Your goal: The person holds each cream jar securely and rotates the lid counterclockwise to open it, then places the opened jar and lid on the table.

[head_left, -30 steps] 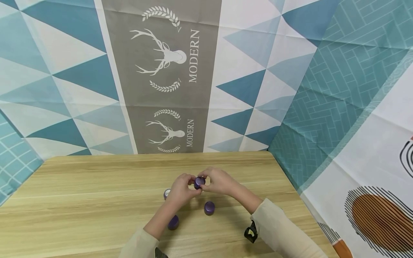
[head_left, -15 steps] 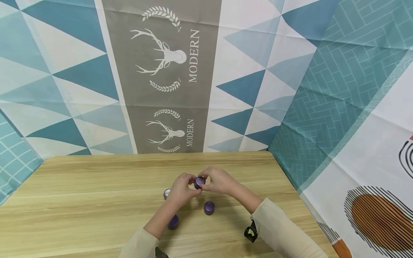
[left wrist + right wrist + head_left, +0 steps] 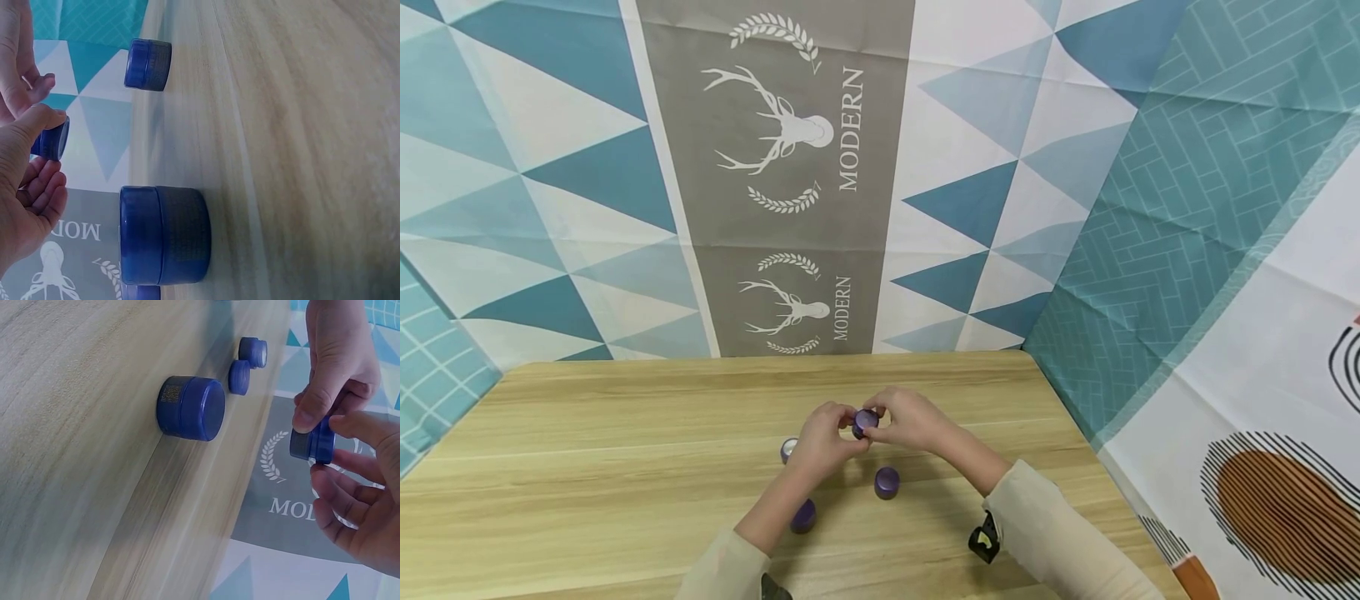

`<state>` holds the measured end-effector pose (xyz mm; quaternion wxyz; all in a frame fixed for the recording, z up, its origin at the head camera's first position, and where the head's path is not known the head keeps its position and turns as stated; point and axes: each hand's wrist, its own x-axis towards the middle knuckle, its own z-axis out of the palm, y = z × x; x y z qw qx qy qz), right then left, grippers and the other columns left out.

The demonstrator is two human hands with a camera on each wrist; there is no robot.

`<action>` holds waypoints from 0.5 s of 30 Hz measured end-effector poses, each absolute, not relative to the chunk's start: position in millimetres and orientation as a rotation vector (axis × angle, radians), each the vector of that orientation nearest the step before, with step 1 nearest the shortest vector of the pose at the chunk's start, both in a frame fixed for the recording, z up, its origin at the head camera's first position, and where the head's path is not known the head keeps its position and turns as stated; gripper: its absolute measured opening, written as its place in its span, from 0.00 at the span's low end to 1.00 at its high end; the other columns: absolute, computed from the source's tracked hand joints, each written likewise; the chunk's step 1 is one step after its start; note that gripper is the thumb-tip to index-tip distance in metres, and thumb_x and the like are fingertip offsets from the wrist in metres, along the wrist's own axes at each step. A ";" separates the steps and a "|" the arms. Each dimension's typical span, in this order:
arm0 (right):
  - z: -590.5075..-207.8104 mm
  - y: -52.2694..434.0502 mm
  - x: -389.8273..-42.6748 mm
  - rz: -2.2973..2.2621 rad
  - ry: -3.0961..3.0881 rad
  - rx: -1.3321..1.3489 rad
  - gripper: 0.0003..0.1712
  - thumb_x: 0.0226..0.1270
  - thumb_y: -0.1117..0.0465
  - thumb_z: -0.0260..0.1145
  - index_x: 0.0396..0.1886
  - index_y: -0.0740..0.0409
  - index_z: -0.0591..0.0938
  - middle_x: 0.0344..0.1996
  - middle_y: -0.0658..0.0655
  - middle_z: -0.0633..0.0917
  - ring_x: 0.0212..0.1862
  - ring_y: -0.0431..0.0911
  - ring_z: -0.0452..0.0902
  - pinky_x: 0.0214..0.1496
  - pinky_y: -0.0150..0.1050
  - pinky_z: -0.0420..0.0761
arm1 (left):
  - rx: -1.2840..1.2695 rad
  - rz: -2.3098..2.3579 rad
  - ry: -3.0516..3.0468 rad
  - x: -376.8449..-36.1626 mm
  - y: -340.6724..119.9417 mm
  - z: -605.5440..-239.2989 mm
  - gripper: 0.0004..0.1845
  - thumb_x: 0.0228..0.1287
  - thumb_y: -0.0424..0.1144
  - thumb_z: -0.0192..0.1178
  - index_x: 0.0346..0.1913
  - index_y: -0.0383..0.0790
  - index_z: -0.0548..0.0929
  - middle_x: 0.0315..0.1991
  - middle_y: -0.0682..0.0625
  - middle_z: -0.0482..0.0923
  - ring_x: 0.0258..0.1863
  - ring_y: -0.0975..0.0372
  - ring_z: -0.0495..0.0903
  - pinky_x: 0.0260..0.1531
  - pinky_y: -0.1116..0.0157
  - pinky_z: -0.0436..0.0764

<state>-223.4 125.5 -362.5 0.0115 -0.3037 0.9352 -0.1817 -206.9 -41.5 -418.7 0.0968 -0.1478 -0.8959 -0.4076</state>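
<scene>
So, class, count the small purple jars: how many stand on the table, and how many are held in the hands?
Jars standing on the table: 3
Held jar, pinched between left hand and right hand: 1
Total: 4 purple jars

Held jar (image 3: 864,422) mostly covered by fingers of both hands, head view. Jar behind left hand (image 3: 824,446) shows only a sliver (image 3: 787,450). Left wrist view: another jar (image 3: 140,292) cut off by bottom edge, below the big near jar (image 3: 164,235).
</scene>
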 end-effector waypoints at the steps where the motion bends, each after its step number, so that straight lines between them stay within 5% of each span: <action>1: -362.6 125.5 -223.4 -0.557 2.914 -0.964 0.19 0.57 0.54 0.68 0.47 0.57 0.83 0.36 0.51 0.84 0.38 0.40 0.77 0.38 0.31 0.76 | -0.439 -1.208 -2.653 -206.8 -41.4 -418.8 0.17 0.43 0.39 0.71 0.39 0.36 0.83 0.34 0.50 0.78 0.38 0.58 0.77 0.42 0.59 0.78; 8: -364.3 126.8 -222.3 -0.518 2.899 -1.000 0.24 0.57 0.54 0.68 0.53 0.57 0.80 0.43 0.53 0.83 0.42 0.42 0.77 0.41 0.33 0.77 | -0.438 -1.205 -2.649 -206.9 -42.3 -419.7 0.18 0.42 0.38 0.71 0.39 0.35 0.83 0.34 0.49 0.78 0.37 0.59 0.77 0.41 0.59 0.78; 15: -364.4 127.0 -224.8 -0.590 2.905 -0.916 0.26 0.58 0.50 0.68 0.53 0.59 0.79 0.39 0.57 0.84 0.39 0.46 0.79 0.36 0.34 0.76 | -0.410 -1.237 -2.661 -206.0 -42.8 -418.8 0.19 0.43 0.40 0.71 0.40 0.35 0.82 0.35 0.49 0.78 0.39 0.57 0.78 0.44 0.57 0.79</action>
